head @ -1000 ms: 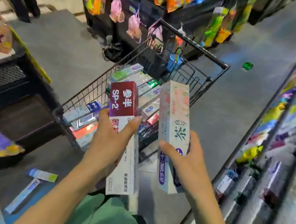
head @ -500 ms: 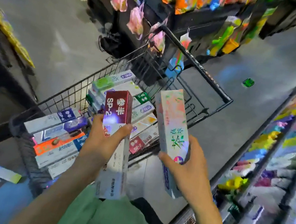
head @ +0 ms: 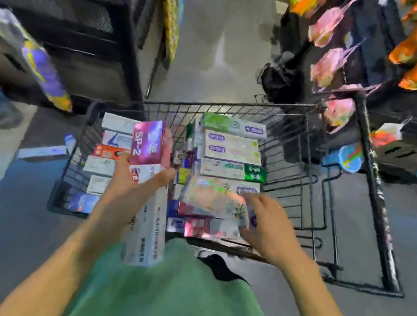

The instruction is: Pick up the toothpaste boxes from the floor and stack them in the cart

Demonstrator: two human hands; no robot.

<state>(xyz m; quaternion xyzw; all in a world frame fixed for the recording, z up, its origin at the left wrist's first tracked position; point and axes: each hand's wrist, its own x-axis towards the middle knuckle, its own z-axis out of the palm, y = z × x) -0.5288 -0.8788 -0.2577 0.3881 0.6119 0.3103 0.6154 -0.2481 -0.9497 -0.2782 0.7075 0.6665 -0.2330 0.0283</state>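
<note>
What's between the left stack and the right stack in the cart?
Head view: the red SP-2 box, gripped by the left hand, is held over the gap between the left stack and the right stack. The gap's floor is hidden.
</note>
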